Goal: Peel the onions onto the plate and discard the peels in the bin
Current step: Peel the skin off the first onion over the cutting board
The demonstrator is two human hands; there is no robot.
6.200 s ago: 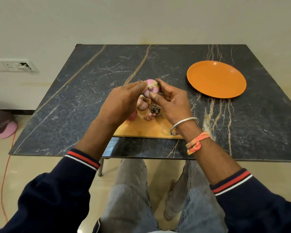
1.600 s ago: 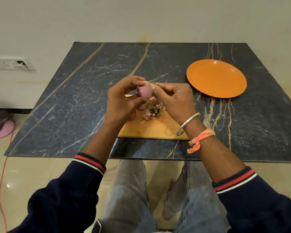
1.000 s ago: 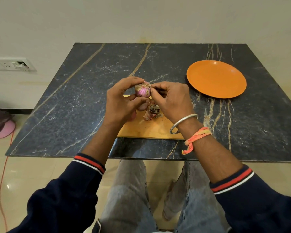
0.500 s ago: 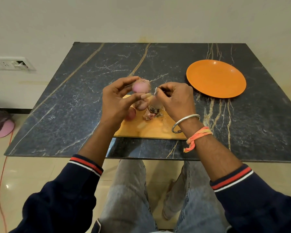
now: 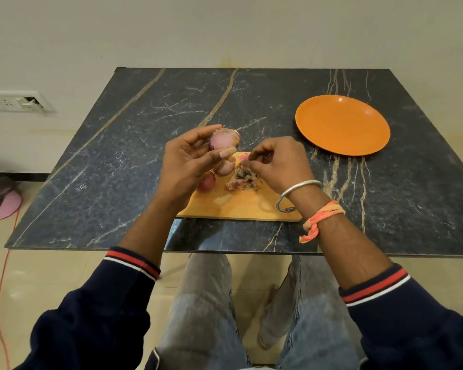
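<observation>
My left hand holds a pink, partly peeled onion between thumb and fingertips above the wooden cutting board. My right hand has its fingers curled over the pile of onion peels on the board, seemingly pinching a bit of peel. Two more onions lie on the board under my left hand, one pale and one darker red. The orange plate sits bare at the right back of the table. No bin is in view.
The dark marble table stands against a pale wall with a socket panel at the left. My knees are under the near edge. A pink object and an orange cable lie on the floor at the left.
My hands came apart: the right hand pulled away from the onion and dropped to the peel pile, while the left hand kept the onion raised.
</observation>
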